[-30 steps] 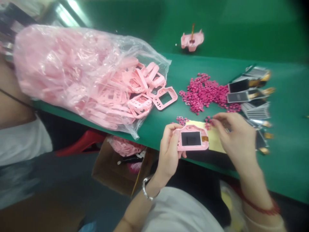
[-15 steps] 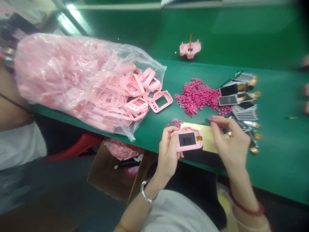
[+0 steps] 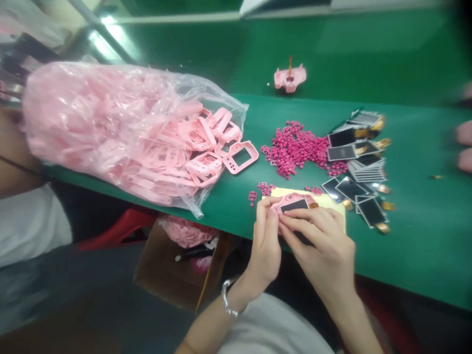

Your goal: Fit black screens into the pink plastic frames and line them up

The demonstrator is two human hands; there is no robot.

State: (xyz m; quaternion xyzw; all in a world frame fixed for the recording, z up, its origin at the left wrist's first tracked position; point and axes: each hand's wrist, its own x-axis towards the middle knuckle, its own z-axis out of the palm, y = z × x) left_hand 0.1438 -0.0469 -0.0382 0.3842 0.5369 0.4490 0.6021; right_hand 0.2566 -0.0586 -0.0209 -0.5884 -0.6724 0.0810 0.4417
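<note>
My left hand (image 3: 266,246) grips a pink plastic camera-shaped housing (image 3: 286,200) by its left end. A small dark display screen (image 3: 295,205) sits inside the housing, with an orange flex strip at its right. My right hand (image 3: 324,243) reaches over the housing, thumb and fingertips pinched together at its left side, beside the left thumb. The magenta button piece seen in that pinch a moment earlier is covered by the fingers now. Beneath the hands lies a yellow pad (image 3: 332,199). Loose magenta button pieces (image 3: 295,147) are heaped beyond it.
A clear plastic bag (image 3: 110,128) spills pink housings at left. Several display screens (image 3: 352,189) with flex strips lie at right. Another pink part (image 3: 290,78) stands farther back. Below the table edge is a cardboard box (image 3: 165,265). A person's arm (image 3: 16,152) shows at far left.
My right hand has moved left and down from above the pad, bringing its pinched magenta button piece to the housing. My left hand still holds the housing, shifted slightly right.
</note>
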